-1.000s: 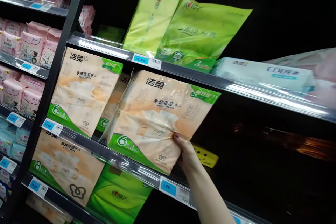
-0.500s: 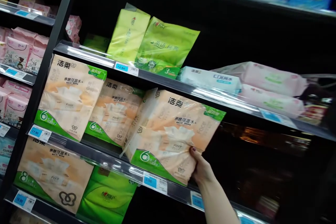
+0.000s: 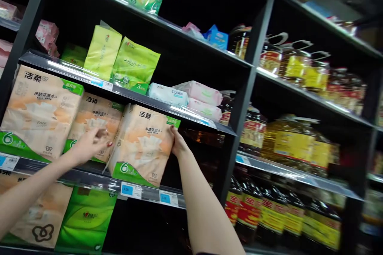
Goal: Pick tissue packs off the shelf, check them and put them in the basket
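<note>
An orange and white six-piece tissue pack [image 3: 145, 147] stands tilted on the middle shelf, turned so that one side panel shows. My right hand [image 3: 178, 141] grips its right edge, a fingertip on the front and the other fingers mostly hidden behind. Left of it, my left hand [image 3: 93, 145] is raised with loosely curled, parted fingers and holds nothing. It hovers in front of a second matching tissue pack [image 3: 98, 115] set further back and partly covers it. Another such tissue pack [image 3: 42, 113] stands at the far left.
Above, green tissue packs [image 3: 136, 65] and wipes packs [image 3: 169, 93] lie on a shelf. Price tags line the shelf edge [image 3: 149, 192]. Below stands a green pack [image 3: 86, 219]. A dark upright post [image 3: 243, 127] separates shelves of oil jugs [image 3: 295, 139] and dark sauce bottles [image 3: 273, 211].
My left hand has come into view from the left. My right hand has moved up the pack's right edge. The view has swung right and widened, showing the bottles.
</note>
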Motion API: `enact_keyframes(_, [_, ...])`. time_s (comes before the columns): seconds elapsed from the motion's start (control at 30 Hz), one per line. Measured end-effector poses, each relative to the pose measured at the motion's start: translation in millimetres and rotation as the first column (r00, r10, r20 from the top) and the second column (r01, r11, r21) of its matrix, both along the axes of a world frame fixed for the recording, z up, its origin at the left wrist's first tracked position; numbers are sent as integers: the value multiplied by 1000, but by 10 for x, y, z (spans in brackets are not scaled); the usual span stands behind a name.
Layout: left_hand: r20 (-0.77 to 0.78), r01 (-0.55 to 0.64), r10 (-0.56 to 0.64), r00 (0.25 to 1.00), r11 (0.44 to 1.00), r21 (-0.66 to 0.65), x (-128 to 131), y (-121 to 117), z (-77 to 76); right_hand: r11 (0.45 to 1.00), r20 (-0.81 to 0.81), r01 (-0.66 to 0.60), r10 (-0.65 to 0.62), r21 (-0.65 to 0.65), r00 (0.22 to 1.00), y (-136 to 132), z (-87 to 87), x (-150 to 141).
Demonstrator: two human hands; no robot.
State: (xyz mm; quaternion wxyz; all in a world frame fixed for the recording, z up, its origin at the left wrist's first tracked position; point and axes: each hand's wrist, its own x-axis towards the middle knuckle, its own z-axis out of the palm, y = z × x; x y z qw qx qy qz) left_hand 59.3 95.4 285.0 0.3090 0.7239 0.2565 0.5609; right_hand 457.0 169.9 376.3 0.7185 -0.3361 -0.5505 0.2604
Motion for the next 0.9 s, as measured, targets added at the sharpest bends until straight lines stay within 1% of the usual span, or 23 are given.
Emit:
enact_keyframes(0.07, [1, 0, 0, 1000, 1000, -20, 352, 349, 489, 1000, 2, 1, -1, 19, 1000, -29, 51, -54])
enact_keyframes(0.1, [2, 14, -14, 1000, 1000, -23, 505, 492, 679, 999, 3, 0, 0, 35, 1000, -61, 59, -79])
enact_keyframes(0.13, [5, 34, -34, 999, 999, -17, 635, 599, 825, 998, 4, -2, 2, 56, 1000, -105, 59, -100])
enact_keyframes(0.17, [5, 63, -63, 998, 998, -6, 740, 665, 925, 997, 4, -4, 4, 80, 1000, -161, 51, -118])
enact_keyframes(0.2, [4, 96, -96, 995, 995, 8, 821, 690, 986, 994, 3, -5, 4, 109, 1000, -225, 34, -131])
enact_keyframes(0.27, [-9, 163, -163, 987, 986, 37, 921, 634, 1014, 985, -11, 4, -2, 174, 1000, -376, -28, -138])
enact_keyframes(0.37, [-23, 234, -233, 972, 966, 108, 969, 385, 928, 959, -65, 42, -24, 280, 998, -626, -188, -111])
enact_keyframes(0.43, [-16, 252, -253, 967, 949, 188, 960, 199, 856, 938, -105, 71, -37, 340, 994, -791, -302, -103])
enact_keyframes(0.5, [24, 238, -258, 966, 921, 309, 934, 45, 815, 907, -124, 90, -43, 412, 991, -957, -367, -151])
enact_keyframes(0.57, [96, 227, -294, 951, 874, 431, 895, -80, 825, 861, -128, 108, -50, 497, 991, -1144, -341, -282])
enact_keyframes(0.63, [170, 239, -366, 915, 830, 505, 838, -209, 886, 823, -116, 132, -81, 552, 990, -1372, -218, -494])
enact_keyframes(0.67, [195, 261, -407, 893, 818, 512, 800, -286, 929, 820, -97, 144, -108, 554, 989, -1502, -134, -619])
enact_keyframes(0.7, [214, 290, -442, 871, 814, 503, 755, -374, 975, 833, -50, 140, -135, 534, 990, -1638, -47, -746])
enact_keyframes(0.77, [247, 365, -501, 829, 821, 439, 641, -575, 1053, 862, 81, 127, -191, 491, 978, -1900, 85, -975])
enact_keyframes(0.8, [273, 398, -520, 809, 827, 397, 576, -680, 1076, 871, 140, 126, -216, 475, 966, -2013, 109, -1061])
enact_keyframes(0.83, [302, 419, -525, 796, 837, 353, 505, -782, 1081, 881, 175, 129, -230, 455, 957, -2108, 94, -1123])
enact_keyframes(0.87, [331, 418, -499, 801, 861, 288, 432, -877, 1066, 909, 186, 120, -209, 400, 960, -2182, 36, -1160])
enact_keyframes(0.9, [353, 397, -444, 823, 896, 201, 358, -961, 1028, 948, 172, 96, -154, 305, 973, -2237, -66, -1178])
